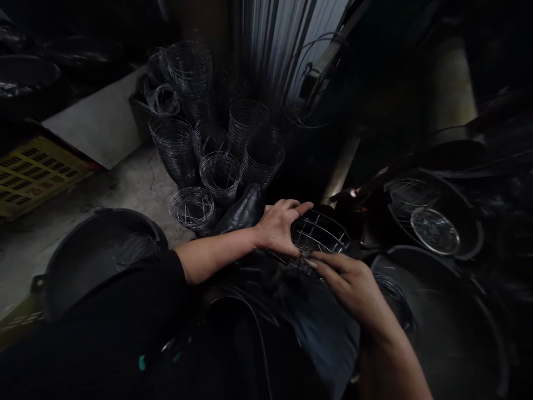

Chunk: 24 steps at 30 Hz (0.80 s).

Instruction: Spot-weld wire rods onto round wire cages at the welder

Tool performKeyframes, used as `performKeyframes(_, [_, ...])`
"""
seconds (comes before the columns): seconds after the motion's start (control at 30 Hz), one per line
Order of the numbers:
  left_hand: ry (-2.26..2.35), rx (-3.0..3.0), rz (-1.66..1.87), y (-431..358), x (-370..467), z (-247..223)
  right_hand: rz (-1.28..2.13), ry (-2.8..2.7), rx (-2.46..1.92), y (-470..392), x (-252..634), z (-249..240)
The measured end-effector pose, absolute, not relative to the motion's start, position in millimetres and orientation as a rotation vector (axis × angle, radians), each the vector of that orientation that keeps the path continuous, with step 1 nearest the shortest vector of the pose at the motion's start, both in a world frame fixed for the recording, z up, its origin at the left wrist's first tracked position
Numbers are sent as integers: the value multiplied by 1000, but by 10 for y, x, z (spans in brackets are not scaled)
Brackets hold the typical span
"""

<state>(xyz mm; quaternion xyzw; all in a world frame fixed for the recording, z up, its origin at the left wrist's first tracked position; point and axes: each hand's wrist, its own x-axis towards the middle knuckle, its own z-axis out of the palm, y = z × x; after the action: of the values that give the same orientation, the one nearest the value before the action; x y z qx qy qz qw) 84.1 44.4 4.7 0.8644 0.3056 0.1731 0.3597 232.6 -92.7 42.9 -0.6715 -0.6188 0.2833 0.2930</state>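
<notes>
A round wire basket (322, 230) with a metal grid rests above my lap, in the middle of the head view. My left hand (280, 223) grips its left side, with the thumb bent down over the wires and the fingers reaching along the far rim. On the near side, my right hand (343, 278) pinches the wires of the same basket between thumb and fingertips. The two hands almost meet at that near edge. Dark cloth (325, 339) lies under the basket. Shadow hides the basket's lower part.
Several stacks of wire rings or baskets (172, 144) stand on the floor ahead. A black tub (83, 266) with wire is at left, near a yellow crate (37, 172). More tubs (441, 322) stand at right, one holding a round wire piece (435, 230). A metal bar (343, 166) rises behind.
</notes>
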Motion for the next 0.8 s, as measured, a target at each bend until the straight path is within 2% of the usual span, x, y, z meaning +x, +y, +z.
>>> performKeyframes(0.17, [835, 2276, 496, 497, 829, 57, 523, -1844, -1875, -821, 2362, 397])
performKeyframes(0.37, [650, 2386, 515, 549, 887, 43, 730, -1736, -1866, -741, 2491, 408])
performKeyframes(0.6, [787, 2258, 521, 581, 977, 59, -136, -2173, -1954, -833, 2481, 187])
performKeyframes(0.8, [790, 2186, 583, 623, 1059, 89, -260, -2058, -1761, -781, 2591, 130])
